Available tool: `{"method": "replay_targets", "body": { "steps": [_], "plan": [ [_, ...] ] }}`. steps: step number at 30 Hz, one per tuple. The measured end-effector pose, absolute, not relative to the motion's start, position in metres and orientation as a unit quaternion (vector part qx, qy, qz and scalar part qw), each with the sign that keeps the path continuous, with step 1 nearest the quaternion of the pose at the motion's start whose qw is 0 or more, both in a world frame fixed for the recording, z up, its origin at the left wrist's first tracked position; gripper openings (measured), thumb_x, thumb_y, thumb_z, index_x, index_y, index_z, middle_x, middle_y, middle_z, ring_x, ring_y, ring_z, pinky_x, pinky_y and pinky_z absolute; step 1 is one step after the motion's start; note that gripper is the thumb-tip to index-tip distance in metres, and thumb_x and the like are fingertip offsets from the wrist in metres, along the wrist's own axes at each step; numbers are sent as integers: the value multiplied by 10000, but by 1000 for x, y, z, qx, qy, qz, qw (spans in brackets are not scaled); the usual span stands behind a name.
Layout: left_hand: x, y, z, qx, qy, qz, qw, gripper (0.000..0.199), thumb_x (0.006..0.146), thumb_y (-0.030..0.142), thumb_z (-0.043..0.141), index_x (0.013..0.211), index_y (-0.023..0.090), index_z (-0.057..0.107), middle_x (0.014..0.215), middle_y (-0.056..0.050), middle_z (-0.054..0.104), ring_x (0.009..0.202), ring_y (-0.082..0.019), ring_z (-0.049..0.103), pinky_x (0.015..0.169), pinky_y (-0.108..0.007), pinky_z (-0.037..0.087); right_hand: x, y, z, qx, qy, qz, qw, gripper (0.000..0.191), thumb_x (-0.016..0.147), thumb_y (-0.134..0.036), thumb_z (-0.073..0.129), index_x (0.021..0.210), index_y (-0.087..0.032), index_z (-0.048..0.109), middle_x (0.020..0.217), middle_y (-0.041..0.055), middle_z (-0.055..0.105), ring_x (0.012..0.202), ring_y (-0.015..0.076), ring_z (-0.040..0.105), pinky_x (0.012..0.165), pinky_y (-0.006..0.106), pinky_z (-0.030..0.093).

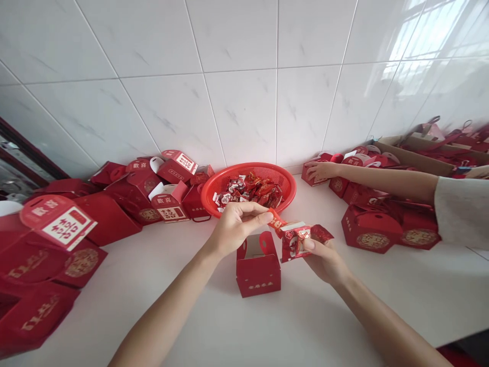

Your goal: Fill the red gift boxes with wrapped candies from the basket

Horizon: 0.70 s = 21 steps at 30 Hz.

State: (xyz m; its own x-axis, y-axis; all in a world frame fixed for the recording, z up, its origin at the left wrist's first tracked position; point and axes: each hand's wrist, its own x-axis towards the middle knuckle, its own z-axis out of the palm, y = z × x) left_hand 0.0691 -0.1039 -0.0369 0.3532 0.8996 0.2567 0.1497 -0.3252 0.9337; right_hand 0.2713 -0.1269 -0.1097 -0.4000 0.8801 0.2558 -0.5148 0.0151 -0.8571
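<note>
My left hand (239, 227) pinches one end of a small red wrapped candy (275, 219) above the open box. Several red wrapped sweets (294, 242) are gripped in my right hand (324, 260), its thumb pressed on top. Below and between the hands stands a red box (259, 272) with its top flaps up and gold characters on its front. Just behind my hands, a red plastic basket (291, 196) holds many wrapped candies (250, 189).
Red gift boxes (132, 191) crowd the left side. More boxes (372, 229) stand at the right, near cartons (431, 153). Another person's hand (321, 171) reaches in from the right and touches a box. A tiled wall (240, 117) backs the white table (183, 326).
</note>
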Motion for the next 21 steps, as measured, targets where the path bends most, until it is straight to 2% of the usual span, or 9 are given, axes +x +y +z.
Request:
{"method": "replay_targets", "body": {
  "steps": [7, 18, 21],
  "plan": [
    [68, -100, -38, 670, 361, 421, 493, 212, 797, 368, 777, 796, 156, 789, 789, -44, 768, 765, -168, 702, 756, -250, 565, 271, -128, -110, -158, -499, 686, 504, 353, 797, -420, 744, 1092, -226, 744, 935, 54, 745, 814, 209, 687, 733, 311, 537],
    [64, -101, -37, 695, 349, 387, 495, 144, 860, 303, 709, 861, 168, 757, 857, -27, 749, 846, -157, 698, 800, -244, 556, 272, -125, -111, -147, -488, 696, 506, 326, 797, -408, 749, 1061, -217, 760, 891, 49, 746, 775, 186, 671, 707, 287, 529],
    [61, -101, -36, 707, 368, 369, 479, 174, 853, 309, 712, 963, 176, 731, 920, -28, 737, 880, -169, 696, 811, -270, 568, 273, -124, -113, -159, -491, 697, 498, 357, 797, -419, 751, 1093, -220, 749, 913, 57, 749, 790, 198, 675, 724, 305, 535]
  ]
}}
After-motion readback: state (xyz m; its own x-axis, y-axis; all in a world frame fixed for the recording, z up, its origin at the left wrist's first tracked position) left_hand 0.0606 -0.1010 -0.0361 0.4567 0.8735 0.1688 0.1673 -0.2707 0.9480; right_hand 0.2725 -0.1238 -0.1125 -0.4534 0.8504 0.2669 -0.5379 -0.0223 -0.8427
